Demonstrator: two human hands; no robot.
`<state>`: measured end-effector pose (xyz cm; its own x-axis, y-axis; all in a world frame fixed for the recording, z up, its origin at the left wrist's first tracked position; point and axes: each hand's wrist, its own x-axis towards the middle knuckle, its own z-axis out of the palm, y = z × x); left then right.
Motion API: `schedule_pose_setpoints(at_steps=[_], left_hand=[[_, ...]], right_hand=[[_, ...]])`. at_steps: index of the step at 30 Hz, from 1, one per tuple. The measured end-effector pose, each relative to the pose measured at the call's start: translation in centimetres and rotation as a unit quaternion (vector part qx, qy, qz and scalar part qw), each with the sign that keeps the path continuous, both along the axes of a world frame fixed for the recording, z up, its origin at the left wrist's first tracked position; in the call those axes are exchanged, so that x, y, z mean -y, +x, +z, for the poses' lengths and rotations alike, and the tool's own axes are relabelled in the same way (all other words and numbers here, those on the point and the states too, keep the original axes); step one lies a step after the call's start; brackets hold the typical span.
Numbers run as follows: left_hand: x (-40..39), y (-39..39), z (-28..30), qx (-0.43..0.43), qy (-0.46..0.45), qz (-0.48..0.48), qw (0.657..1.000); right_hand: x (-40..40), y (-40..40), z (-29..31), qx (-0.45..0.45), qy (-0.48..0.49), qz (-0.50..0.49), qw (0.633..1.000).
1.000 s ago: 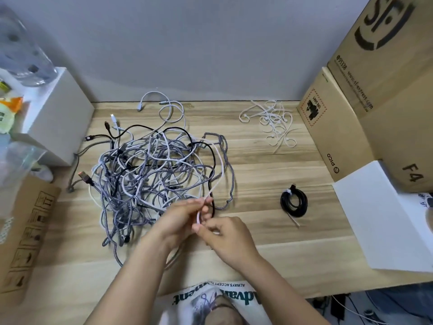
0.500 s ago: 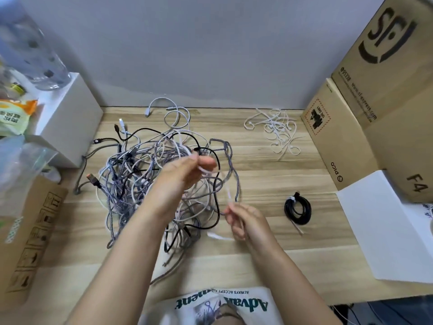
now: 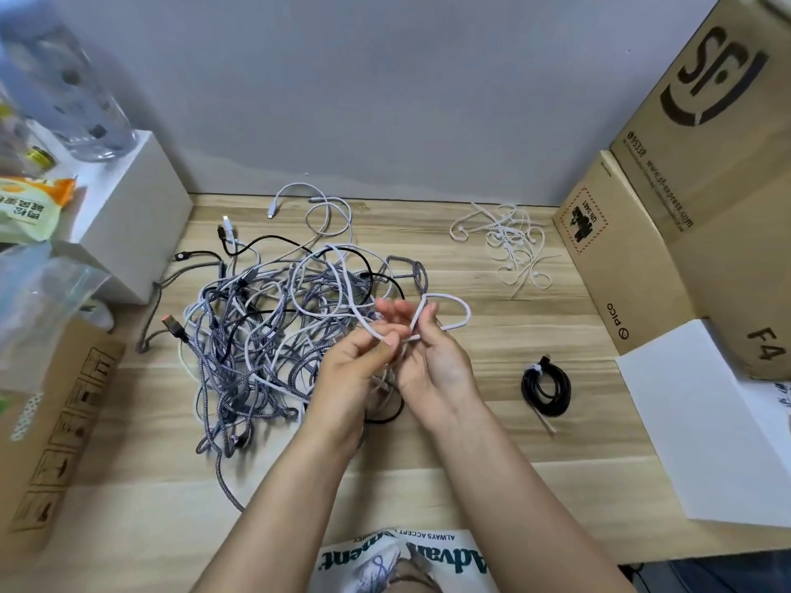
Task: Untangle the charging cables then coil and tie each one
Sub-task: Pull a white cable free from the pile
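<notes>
You were coiling a white cable beside the tangle.

Your left hand and right hand both pinched that cable above the table, its loop arching to the right; I'd have kept each turn the same width and drawn slack gently from the tangled heap, where it was still caught. One tied black coil lay finished; the white ties and tangled cables were too many to count.

A white braided charging cable loops just beyond the right hand, pinched apparently by both hands; the tangled cable pile lies left of the left hand.
</notes>
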<state>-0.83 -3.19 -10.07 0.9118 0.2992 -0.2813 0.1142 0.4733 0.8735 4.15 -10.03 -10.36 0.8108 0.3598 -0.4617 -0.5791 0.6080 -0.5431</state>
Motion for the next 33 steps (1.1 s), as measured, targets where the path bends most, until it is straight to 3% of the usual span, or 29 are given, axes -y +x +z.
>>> schedule_pose_setpoints(at_steps=[3,5,8,11,14,17,20,23,28,33], left_hand=[[-1.4,0.8,-0.3,-0.038,-0.192,-0.009,0.981],[-3.3,1.4,-0.5,-0.069,-0.296,0.034,0.952],[-6.7,2.2,-1.2,-0.064,-0.355,0.112,0.926],[-9.2,2.9,-1.5,-0.039,-0.334,0.160,0.928],[-8.8,3.0,-0.6,-0.010,-0.224,0.113,0.968],[-5.5,2.3,1.0,0.036,-0.076,0.018,0.996],[-2.3,1.6,1.1,0.062,0.021,-0.014,0.998],[-1.1,1.0,0.2,0.072,0.023,-0.022,0.997],[-1.1,0.2,0.3,0.047,0.003,-0.019,0.999],[-1.9,1.2,0.3,-0.001,-0.180,-0.005,0.984]], right_hand=[[0.6,0.1,0.5,-0.016,0.043,-0.042,0.998],[1.7,0.4,0.9,-0.005,0.042,-0.049,0.998],[4.5,0.7,1.5,0.053,0.001,-0.042,0.998],[7.4,1.3,2.2,0.111,-0.063,-0.062,0.990],[8.3,1.4,2.3,0.143,-0.176,-0.075,0.971],[6.4,0.4,2.8,0.190,-0.273,-0.009,0.943],[3.7,-0.9,3.2,0.240,-0.268,0.085,0.929],[1.9,-1.7,2.4,0.264,-0.261,0.154,0.916],[1.0,-2.1,1.7,0.262,-0.293,0.166,0.905],[1.6,-1.9,2.1,0.313,-0.426,0.152,0.835]])
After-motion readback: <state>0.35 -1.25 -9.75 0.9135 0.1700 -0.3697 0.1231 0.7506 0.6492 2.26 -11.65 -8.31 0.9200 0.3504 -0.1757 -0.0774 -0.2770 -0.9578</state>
